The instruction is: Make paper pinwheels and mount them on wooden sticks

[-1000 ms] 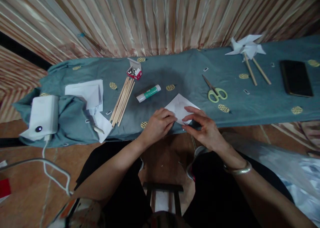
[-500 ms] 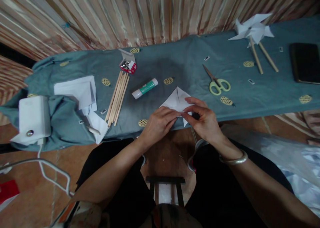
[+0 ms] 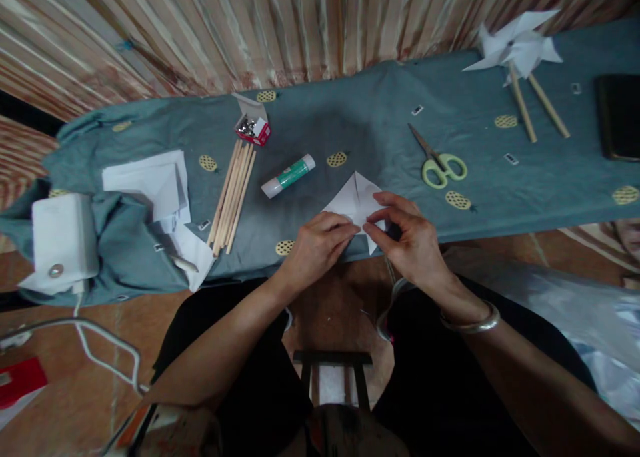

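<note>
A white square of paper lies near the front edge of a table covered in blue-grey cloth. It shows a crease down its middle. My left hand pinches the paper's near corner, fingers pressed together. My right hand pinches the same corner from the right, with a small flap of paper sticking out below its fingers. A metal bangle sits on my right wrist.
A glue stick, a bundle of wooden sticks, a small red box of pins and white paper sheets lie left. Green-handled scissors, a paper pinwheel and a black phone lie right. A white device sits far left.
The paper's near corner has been folded up, so a crease and a small flap now show. Both hands have closed in on that corner. The view has shifted slightly.
</note>
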{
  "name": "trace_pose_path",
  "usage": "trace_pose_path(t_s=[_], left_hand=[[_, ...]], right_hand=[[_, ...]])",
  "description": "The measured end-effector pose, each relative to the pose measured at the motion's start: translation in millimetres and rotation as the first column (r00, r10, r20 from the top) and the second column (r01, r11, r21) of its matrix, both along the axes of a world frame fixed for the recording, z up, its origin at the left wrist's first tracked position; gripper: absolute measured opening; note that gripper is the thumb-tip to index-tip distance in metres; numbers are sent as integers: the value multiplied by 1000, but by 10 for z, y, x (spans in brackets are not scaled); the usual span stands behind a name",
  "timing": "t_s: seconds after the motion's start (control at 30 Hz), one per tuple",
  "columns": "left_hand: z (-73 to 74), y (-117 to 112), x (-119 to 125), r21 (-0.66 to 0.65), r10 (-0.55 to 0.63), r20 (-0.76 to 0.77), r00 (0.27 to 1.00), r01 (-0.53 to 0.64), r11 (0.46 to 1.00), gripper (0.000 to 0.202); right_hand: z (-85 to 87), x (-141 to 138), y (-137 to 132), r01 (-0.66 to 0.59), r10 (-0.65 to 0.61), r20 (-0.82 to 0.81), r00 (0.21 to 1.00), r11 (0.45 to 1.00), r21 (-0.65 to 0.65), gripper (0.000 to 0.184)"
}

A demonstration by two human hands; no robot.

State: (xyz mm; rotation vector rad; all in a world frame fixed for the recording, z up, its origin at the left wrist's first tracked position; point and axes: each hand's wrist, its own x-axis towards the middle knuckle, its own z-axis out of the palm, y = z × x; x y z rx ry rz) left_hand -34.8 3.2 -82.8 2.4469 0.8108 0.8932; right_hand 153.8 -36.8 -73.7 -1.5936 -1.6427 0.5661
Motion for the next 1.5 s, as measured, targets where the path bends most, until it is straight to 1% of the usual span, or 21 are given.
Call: trace_pose_path(t_s=[0.27,0.5,0.97,1.13,1.2,1.3,1.4,1.5], left_hand=[[22,-5,-12,-11,-11,-3,1000,11,1000,19],[23,-3,-8,-4,-6,-10,1000,6,1000,18],[32,15,0,2,-2,-23,1000,2,1000,16],[29,15,4,-3,5,-33,999,-5,1000,16],[29,16,5,-1,7,-34,999,-7,1000,16],[33,17,6,-10,5,-42,999,-6,1000,17],[36,15,8,-16,7,-52,999,-8,1000,18],[34,13,10,-16,12,-49,999,-13,1000,18]], right_hand=[[10,4,-12,-19,17,62,998,999,26,8],[-2,-4,-21,-34,30,110,994,999,36,7],[15,-3,-17,-47,43,113,993,998,36,10],[40,-12,-25,-43,34,126,991,997,69,10],[39,-14,-34,-54,39,142,989,994,99,13],[17,-11,-50,-103,78,178,981,985,138,22],[-2,-7,-63,-156,124,215,969,978,137,29],[6,-10,-69,-176,147,239,960,979,107,36]])
